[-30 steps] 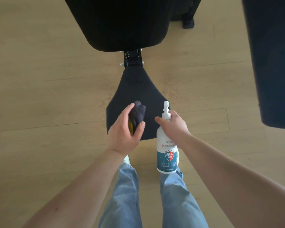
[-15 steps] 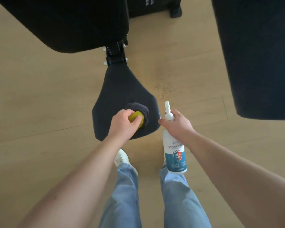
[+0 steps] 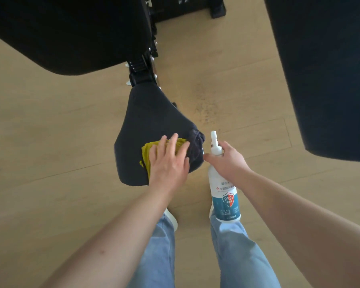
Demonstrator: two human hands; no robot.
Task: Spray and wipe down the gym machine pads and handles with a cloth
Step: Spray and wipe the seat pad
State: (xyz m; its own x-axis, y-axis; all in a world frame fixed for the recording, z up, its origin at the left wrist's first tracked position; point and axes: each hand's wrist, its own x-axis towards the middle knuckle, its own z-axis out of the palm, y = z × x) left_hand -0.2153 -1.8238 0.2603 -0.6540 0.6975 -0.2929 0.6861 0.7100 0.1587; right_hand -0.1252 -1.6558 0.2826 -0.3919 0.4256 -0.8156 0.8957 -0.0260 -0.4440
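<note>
The cloth (image 3: 152, 149), bunched in curled fingers half a second ago, is now flattened on the seat pad (image 3: 150, 113) under the left hand (image 3: 168, 163). The fingers are laid straight and slightly spread, pressing the yellow-and-dark fabric against the pad's near edge, towards five o'clock. From this it is judged that the pad is being wiped, with spraying of it done for now.

The spray bottle (image 3: 224, 200) is held upright just beside the pad, at four o'clock from it. Its neck is gripped by the curled fingers of the right hand (image 3: 227, 161), and the nozzle is left clear.

A pale wooden floor (image 3: 50, 132) is seen below, with dark speckles (image 3: 204, 109) at two o'clock from the pad. A large black pad (image 3: 71, 32) is seen at eleven o'clock, and another (image 3: 324, 69) at two o'clock.
</note>
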